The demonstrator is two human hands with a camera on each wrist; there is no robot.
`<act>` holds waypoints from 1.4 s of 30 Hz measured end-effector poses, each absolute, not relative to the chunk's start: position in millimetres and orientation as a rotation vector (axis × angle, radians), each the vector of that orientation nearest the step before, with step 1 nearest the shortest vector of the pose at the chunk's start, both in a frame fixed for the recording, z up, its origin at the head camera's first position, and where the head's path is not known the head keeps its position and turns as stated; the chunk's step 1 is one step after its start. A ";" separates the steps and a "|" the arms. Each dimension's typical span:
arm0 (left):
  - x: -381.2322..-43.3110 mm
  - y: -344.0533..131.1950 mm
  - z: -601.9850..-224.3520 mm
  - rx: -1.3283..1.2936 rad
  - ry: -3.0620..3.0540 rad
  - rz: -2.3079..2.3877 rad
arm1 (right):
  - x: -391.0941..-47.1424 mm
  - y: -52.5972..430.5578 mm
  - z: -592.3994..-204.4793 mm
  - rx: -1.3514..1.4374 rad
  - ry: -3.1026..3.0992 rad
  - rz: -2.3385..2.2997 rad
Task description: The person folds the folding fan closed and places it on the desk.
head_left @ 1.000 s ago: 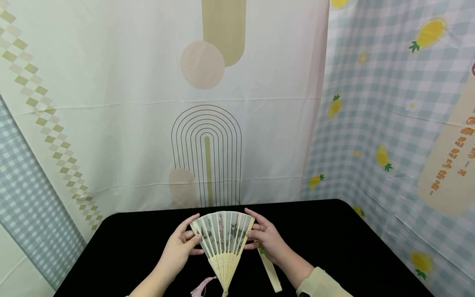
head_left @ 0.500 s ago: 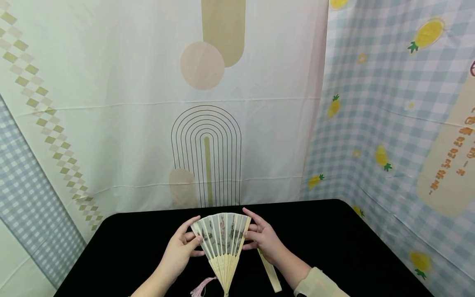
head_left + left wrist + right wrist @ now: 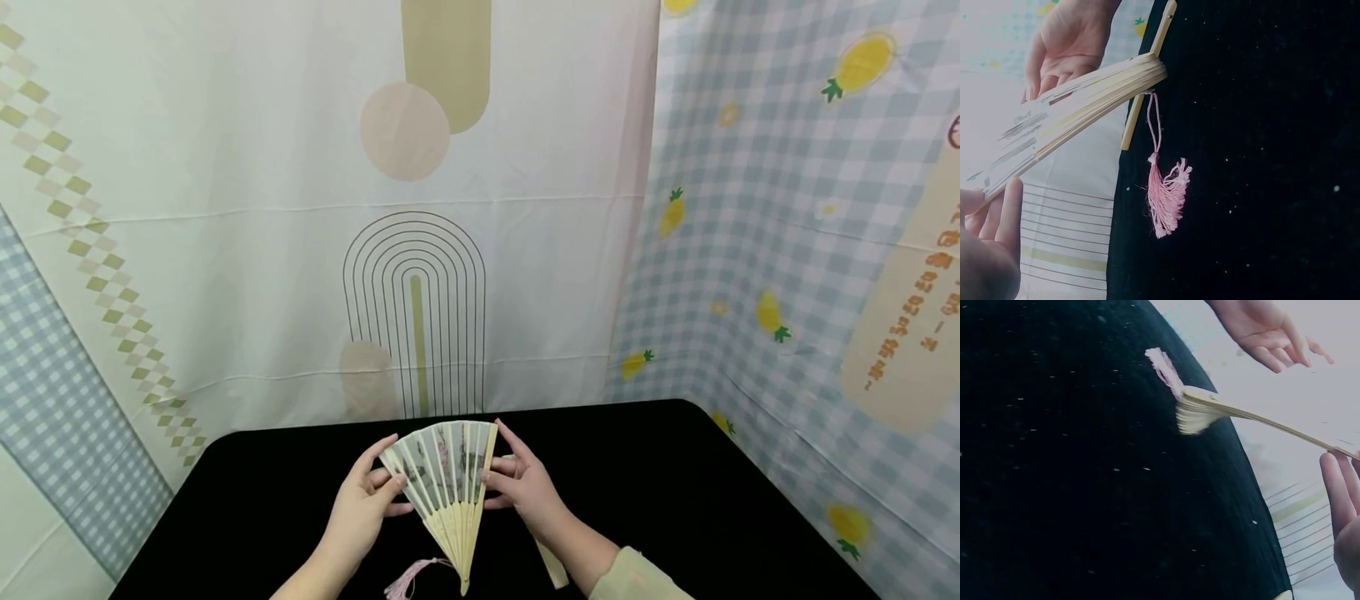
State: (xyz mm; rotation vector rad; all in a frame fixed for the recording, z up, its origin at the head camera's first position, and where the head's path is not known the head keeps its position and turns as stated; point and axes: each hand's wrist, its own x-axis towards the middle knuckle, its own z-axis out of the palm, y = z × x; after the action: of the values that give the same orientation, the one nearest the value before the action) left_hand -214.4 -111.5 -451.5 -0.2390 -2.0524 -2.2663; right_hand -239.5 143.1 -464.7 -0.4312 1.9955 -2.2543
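Observation:
A folding fan [image 3: 444, 471] with pale bamboo ribs and a printed, light-coloured leaf is partly spread above the black table, its pivot pointing down. My left hand [image 3: 363, 500] pinches its left outer edge between thumb and fingers. At the opposite edge, my right hand [image 3: 531, 487] grips the outer rib the same way. A pink tassel [image 3: 1167, 194] hangs by a cord near the pivot in the left wrist view. Behind my right forearm lies a slim pale bamboo strip [image 3: 553, 568], mostly hidden in the head view; its kind is unclear.
The black-covered table [image 3: 262, 483] has rounded far corners. Beyond it hangs a pale curtain [image 3: 262, 292] with printed arches, and on the right a blue-checked curtain [image 3: 735, 275] with pineapples.
The fan's spread has narrowed. My right hand has moved left with its outer rib, while the pivot has swung slightly right. My left hand has hardly moved.

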 end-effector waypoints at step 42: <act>-220.3 -109.6 -443.7 -0.220 -2.043 -2.188 | -217.1 124.9 -489.0 -0.577 2.037 -2.157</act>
State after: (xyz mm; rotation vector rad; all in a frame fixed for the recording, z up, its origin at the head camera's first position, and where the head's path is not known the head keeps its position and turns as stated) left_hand -220.3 -109.6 -443.7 -0.2198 -2.0430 -2.1885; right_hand -217.1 124.9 -489.0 -0.5772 2.0372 -2.1573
